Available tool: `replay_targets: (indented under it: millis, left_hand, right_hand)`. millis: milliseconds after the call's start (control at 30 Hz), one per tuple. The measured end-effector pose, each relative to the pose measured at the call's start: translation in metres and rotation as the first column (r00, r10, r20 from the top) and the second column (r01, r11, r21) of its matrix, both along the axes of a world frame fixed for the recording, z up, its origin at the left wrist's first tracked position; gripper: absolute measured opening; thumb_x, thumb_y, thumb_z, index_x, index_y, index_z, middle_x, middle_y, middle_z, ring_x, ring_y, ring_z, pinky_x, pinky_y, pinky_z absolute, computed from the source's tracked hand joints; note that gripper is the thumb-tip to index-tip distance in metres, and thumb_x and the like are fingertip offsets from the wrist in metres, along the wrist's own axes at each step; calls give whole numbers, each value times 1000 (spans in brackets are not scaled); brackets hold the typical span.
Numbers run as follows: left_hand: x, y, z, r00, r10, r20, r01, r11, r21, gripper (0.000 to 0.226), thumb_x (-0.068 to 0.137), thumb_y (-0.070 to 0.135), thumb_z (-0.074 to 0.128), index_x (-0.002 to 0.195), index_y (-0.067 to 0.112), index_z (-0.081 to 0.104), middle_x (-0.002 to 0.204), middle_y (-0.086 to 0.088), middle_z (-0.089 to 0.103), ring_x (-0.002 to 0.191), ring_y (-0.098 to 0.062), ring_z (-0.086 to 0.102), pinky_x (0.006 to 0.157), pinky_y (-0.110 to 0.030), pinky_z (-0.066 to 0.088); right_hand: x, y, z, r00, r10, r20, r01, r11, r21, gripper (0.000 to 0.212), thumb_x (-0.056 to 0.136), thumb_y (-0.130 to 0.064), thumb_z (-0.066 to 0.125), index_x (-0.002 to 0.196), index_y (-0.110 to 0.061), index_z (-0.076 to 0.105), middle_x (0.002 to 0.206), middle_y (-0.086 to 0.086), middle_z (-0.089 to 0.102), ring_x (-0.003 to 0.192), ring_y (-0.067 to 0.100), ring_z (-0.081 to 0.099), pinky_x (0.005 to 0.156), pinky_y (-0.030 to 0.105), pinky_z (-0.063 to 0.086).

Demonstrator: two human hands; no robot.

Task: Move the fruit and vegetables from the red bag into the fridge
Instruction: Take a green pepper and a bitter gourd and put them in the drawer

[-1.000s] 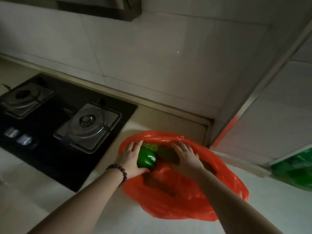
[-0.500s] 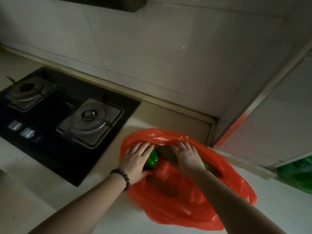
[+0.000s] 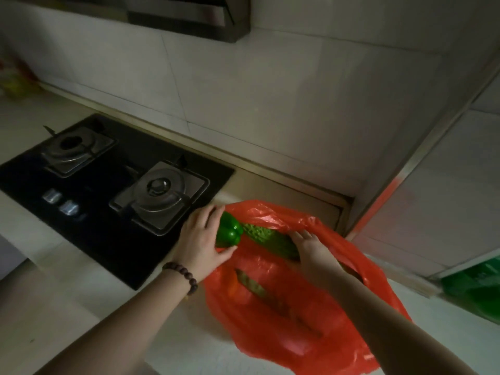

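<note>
A black two-burner gas hob (image 3: pixel 89 196) is set into the pale worktop (image 3: pixel 40 315), with a range hood (image 3: pixel 189 14) above and a tiled wall (image 3: pixel 270 104) behind; a green bag (image 3: pixel 476 288) lies at far right

I see a dim, grey kitchen with no strong shadows. Soft light shines off the metal burner (image 3: pixel 159 194) and the green pepper (image 3: pixel 229 234). The red bag (image 3: pixel 284 301) glows brightest. Straight wall lines bend near the edges. The far left corner looks blurry and dark.
</note>
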State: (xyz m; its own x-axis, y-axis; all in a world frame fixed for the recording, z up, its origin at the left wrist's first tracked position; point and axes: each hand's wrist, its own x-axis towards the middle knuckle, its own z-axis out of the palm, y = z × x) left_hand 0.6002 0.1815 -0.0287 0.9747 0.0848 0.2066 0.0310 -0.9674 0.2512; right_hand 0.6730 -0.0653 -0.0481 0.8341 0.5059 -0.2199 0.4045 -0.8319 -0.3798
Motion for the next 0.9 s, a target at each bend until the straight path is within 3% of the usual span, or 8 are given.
replay_targets:
  millis: [100,200,333,400,533,700,833,900]
  left_hand:
    - [-4,9,15,999,53,5,-53,999,1,89,69,54,73,140,17,34,143,-5,34,129,-26,36,104,-42,41]
    - [-7,10,22,997,70,-28,-69,997,30,89,70,51,73,142,17,33,144,-4,33,131,-26,34,103,-41,41]
    - [-1,15,23,983,142,-113,-140,990,27,91,71,48,73,144,18,27,146,-3,29,132,-26,30,103,-42,42]
    - [3,19,23,974,180,-140,-180,984,15,92,71,45,74,145,18,25,146,-3,28,133,-26,29,102,-42,41]
    - [2,22,23,963,207,-171,-212,977,-12,95,70,37,76,146,18,22,149,-3,24,136,-25,26,106,-41,38]
    - [-15,30,32,977,205,-62,-207,978,-19,90,68,48,75,140,13,33,141,-5,33,127,-28,34,99,-41,44]
    - [-37,55,54,970,243,17,-242,969,-44,86,71,48,73,140,14,33,144,-6,30,129,-29,32,102,-41,40]
    - [-53,74,68,962,267,52,-263,962,-69,88,71,48,74,141,17,32,144,-5,30,129,-28,32,103,-41,40]
  right_hand:
    - [-6,-7,21,998,12,-54,-5,993,122,63,82,-29,67,137,-26,37,129,0,49,111,19,52,87,25,46]
    - [-15,-12,34,995,70,-69,-53,971,232,51,79,-27,70,125,-26,50,107,-10,53,97,11,56,69,6,35]
    - [-22,-19,44,984,111,-137,-74,965,252,30,77,-23,71,97,-37,53,87,-15,55,79,7,54,60,10,38]
    - [-26,-23,47,978,128,-167,-79,959,274,31,77,-23,71,99,-35,53,89,-11,59,79,6,57,64,15,45]
    - [-33,-25,53,968,154,-196,-70,922,381,51,78,-24,74,122,-27,49,101,-11,60,90,-3,58,74,10,45]
    - [-38,0,69,986,127,-112,-58,875,481,50,76,-24,75,117,-33,47,98,-16,60,83,-6,58,74,14,46]
    - [-39,41,90,994,110,-21,-81,838,540,51,73,-36,73,118,-29,50,94,-12,60,82,-1,57,75,18,46]
    - [-44,67,101,996,84,18,-80,824,561,52,75,-32,75,120,-25,52,94,-9,61,86,6,59,77,22,46]
